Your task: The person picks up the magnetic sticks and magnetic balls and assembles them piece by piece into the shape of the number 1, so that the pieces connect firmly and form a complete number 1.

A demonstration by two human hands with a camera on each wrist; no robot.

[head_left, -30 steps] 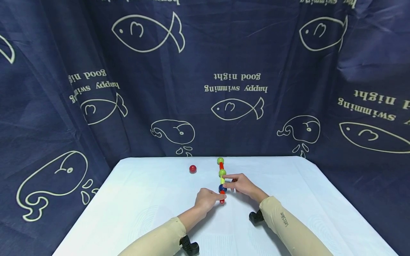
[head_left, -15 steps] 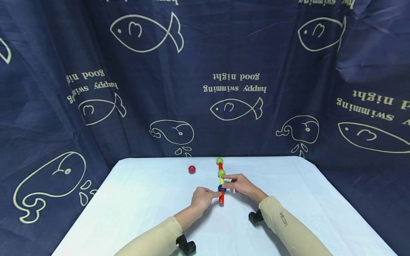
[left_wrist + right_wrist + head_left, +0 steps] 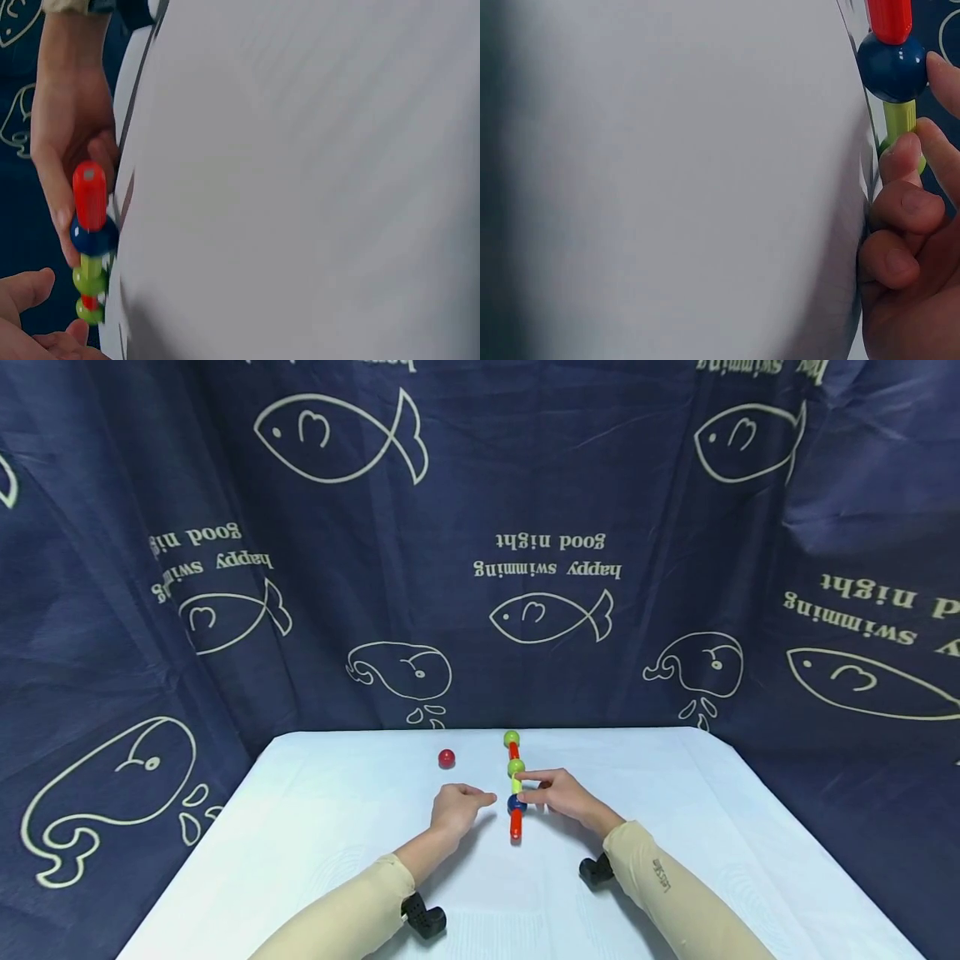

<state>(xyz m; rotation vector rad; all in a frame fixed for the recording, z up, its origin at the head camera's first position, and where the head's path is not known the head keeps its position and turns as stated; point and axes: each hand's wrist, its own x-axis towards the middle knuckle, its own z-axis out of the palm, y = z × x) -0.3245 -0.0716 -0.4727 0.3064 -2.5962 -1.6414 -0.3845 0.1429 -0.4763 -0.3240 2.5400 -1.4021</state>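
Note:
A straight chain of balls and rods lies on the table, pointing away from me. From near to far in the head view run a red rod (image 3: 516, 827), a blue ball (image 3: 515, 804), a yellow-green rod (image 3: 517, 786), a green ball (image 3: 516, 767), a short red rod (image 3: 513, 750) and another green ball (image 3: 512, 739). My right hand (image 3: 566, 795) holds the chain from the right, with fingertips at the blue ball and the yellow-green rod (image 3: 900, 116). Left of the chain, apart from it, is my left hand (image 3: 454, 811), holding nothing, thumb and fingers spread in its wrist view.
A loose red ball (image 3: 447, 758) lies left of the chain on the white table (image 3: 360, 827). Behind the table's far edge hangs a dark blue curtain (image 3: 435, 552) printed with fish and whales. Both wrists carry black cameras.
My left hand has let go of the near red rod and drawn away to the left. My right hand stays at the chain, which looks unmoved.

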